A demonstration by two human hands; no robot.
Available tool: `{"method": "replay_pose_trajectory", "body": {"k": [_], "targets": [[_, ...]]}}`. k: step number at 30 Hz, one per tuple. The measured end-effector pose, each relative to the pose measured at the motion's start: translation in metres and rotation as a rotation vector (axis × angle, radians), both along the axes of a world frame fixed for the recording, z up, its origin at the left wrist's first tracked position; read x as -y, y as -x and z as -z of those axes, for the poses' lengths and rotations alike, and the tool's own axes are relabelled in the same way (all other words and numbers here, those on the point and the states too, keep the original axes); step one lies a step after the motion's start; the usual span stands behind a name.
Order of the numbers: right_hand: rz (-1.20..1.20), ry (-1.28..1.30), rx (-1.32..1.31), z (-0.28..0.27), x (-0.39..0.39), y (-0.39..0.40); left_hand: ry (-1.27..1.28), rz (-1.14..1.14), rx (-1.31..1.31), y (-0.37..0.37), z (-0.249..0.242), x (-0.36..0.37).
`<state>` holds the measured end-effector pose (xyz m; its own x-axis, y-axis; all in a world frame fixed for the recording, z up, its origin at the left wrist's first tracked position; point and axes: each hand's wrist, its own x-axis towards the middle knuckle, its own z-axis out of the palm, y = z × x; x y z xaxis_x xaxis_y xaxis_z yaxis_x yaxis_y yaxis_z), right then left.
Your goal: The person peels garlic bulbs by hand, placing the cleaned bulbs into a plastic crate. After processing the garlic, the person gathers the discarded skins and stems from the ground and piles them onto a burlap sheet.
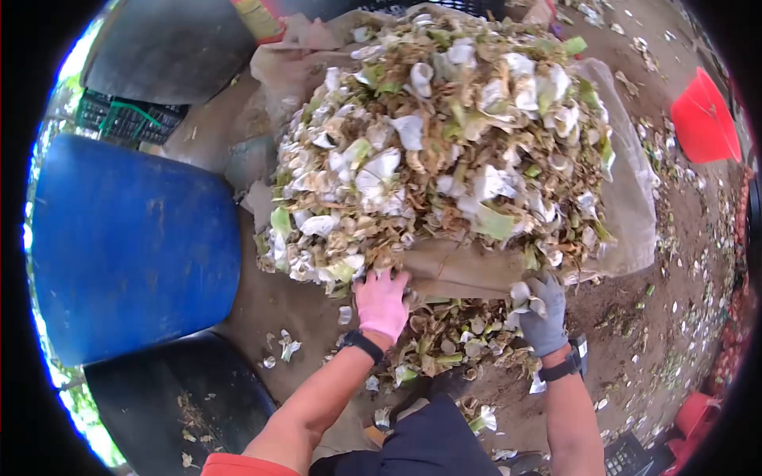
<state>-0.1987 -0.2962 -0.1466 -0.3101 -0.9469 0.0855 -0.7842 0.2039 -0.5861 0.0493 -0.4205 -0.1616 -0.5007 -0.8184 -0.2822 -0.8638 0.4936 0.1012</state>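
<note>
A big heap of white, green and brown vegetable peelings (444, 151), which look like onion or garlic skins, lies on a brownish translucent sheet (468, 266). My left hand (382, 305), in a pink glove, is closed at the sheet's near edge, its fingertips partly hidden against the peelings. My right hand (544, 313), in a grey glove, has its fingers curled round the same edge farther right. Pale bits of peel lie against its thumb. Between my hands the sheet's edge is stretched and raised, and more loose scraps (456, 341) lie on the ground below it.
A large blue barrel (139, 246) stands at the left, with a black tub (178, 401) in front and a dark container (171, 51) behind. A black crate (131, 119) sits between them. At the right is a red bucket (705, 119); scraps litter the dirt floor (627, 317).
</note>
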Motion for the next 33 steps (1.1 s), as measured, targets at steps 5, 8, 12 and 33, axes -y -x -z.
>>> {"method": "replay_pose_trajectory", "body": {"k": [5,8,12,33], "targets": [[0.065,-0.055,0.021,0.005,0.002,0.002,0.061,0.036,0.134,-0.001,0.006,0.015],[0.084,-0.039,-0.018,0.025,-0.011,-0.001,-0.055,0.073,0.052,-0.036,-0.008,-0.013],[-0.058,-0.241,-0.103,0.027,-0.005,-0.007,-0.268,-0.178,-0.205,-0.059,-0.025,-0.035],[0.366,-0.616,0.315,0.075,-0.003,-0.184,-0.363,-1.083,-1.071,-0.070,0.069,0.000]]}}
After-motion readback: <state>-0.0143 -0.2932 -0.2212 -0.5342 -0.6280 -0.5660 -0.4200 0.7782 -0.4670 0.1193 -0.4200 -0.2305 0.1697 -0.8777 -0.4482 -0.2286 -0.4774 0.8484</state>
